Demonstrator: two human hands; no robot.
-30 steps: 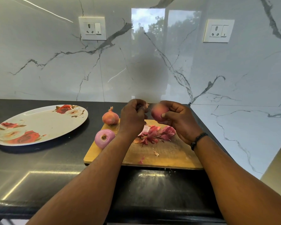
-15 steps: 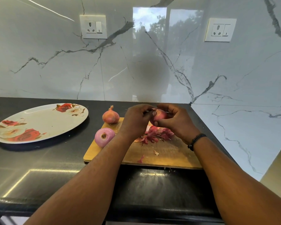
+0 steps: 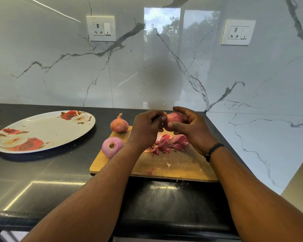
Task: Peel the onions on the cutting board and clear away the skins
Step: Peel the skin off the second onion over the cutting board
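My right hand (image 3: 191, 128) grips a reddish onion (image 3: 174, 118) above the far part of the wooden cutting board (image 3: 182, 166). My left hand (image 3: 145, 128) has its curled fingertips against the onion's left side, pinching at its skin. Under both hands a pile of pink-red onion skins (image 3: 168, 142) lies on the board, with small scraps (image 3: 151, 171) nearer the front edge. A peeled purple onion (image 3: 112, 147) rests on the board's left edge. An unpeeled brown onion (image 3: 119, 124) sits at the board's far left corner.
A large oval plate (image 3: 47, 130) with red rose prints lies on the black countertop (image 3: 42, 180) to the left. The marble wall behind carries two white sockets (image 3: 101, 28) (image 3: 238, 32). The counter's front edge runs just below the board.
Both hands have come together on the held onion; the left hand's fingers moved in against its left side. The onions on the board stayed put.
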